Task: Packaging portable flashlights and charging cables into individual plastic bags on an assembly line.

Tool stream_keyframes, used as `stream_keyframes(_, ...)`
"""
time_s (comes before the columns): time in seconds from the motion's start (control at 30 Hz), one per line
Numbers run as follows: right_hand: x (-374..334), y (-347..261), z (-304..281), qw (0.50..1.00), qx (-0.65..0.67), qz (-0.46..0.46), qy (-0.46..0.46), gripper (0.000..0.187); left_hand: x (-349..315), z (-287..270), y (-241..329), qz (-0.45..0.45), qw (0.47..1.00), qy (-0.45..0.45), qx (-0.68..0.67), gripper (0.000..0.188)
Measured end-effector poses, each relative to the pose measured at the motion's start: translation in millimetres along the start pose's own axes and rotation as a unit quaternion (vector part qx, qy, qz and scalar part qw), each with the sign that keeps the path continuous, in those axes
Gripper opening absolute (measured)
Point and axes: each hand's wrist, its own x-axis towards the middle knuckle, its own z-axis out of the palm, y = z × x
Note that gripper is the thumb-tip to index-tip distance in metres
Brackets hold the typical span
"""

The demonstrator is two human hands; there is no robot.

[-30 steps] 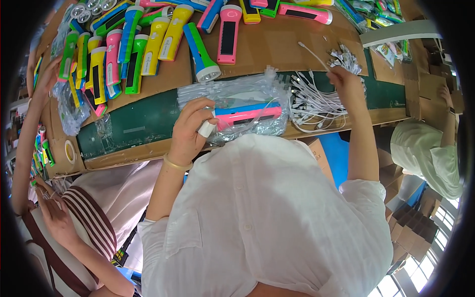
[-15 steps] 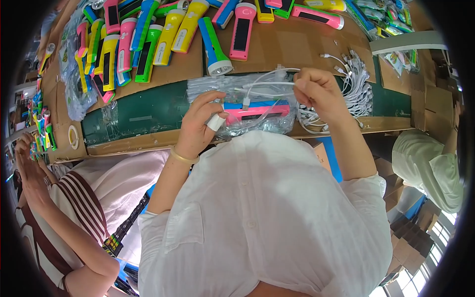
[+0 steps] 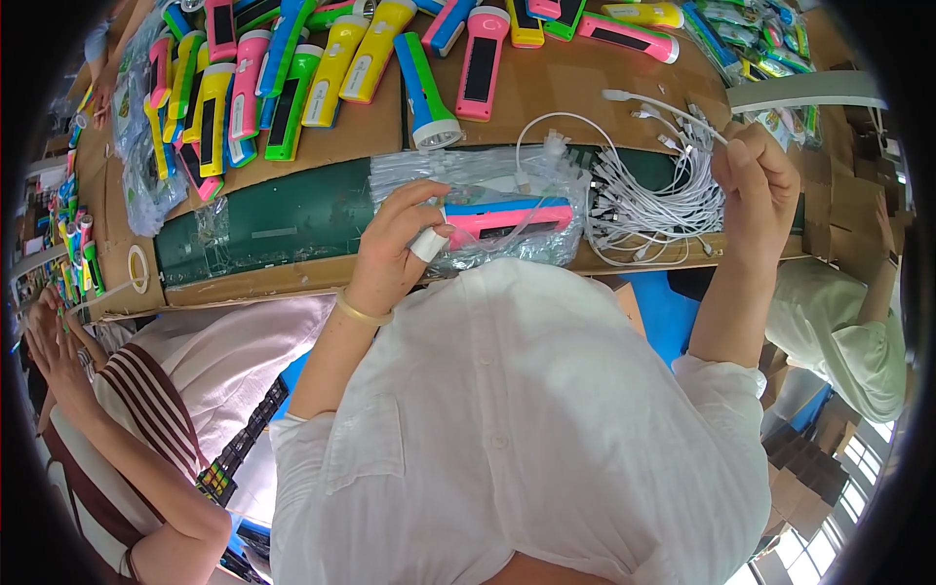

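My left hand, one finger wrapped in white tape, is closed at the left end of a clear plastic bag. Inside the bag lies a pink and blue flashlight with a dark panel on its side. Over at the right, my right hand pinches a white USB cable, one end of which sticks out leftward above the cable pile. Another stretch of white cable arcs from a plug lying on the bag toward the pile; whether it is the same cable, I cannot tell.
White cables lie heaped right of the bag. Several coloured flashlights cover the far cardboard. Bagged flashlights sit far right near a pale curved bar. A tape roll is at left. A co-worker's hand shows at left.
My right hand has moved right, from above the bag to beyond the cable pile, with cable in its fingers. The cable plug over the bag has shifted right. My left hand stays put.
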Motion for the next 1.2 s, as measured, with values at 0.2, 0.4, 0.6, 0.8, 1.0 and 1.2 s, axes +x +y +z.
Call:
stream_keyframes(0.2, -1, 31, 52, 0.965, 0.207, 0.121, -0.102, 0.025, -4, 1, 0, -0.005, 1.0, 0.012, -0.002, 0.017)
stream_keyframes(0.4, -17, 62, 70, 0.958, 0.098, 0.218, -0.159, 0.026, -9, 1, -1, -0.013, 0.999, 0.028, -0.011, 0.017)
stream_keyframes(0.6, -13, 42, 55, 0.944, -0.012, 0.172, -0.281, 0.029, -11, -4, 10, -0.058, 0.995, 0.082, 0.0, 0.026)
stream_keyframes(0.8, 8, 33, 88, 0.893, -0.16, 0.131, -0.399, 0.026, -21, -17, 16, -0.196, 0.977, 0.087, 0.019, 0.015)
stream_keyframes(1.0, 18, 42, 144, 0.887, -0.079, 0.05, -0.452, 0.028, -8, -11, 33, -0.109, 0.988, 0.108, 0.019, 0.016)
stream_keyframes(1.2, 7, 55, 168, 0.914, -0.05, -0.077, -0.396, 0.021, -9, -10, 32, -0.116, 0.986, 0.121, -0.024, 0.019)
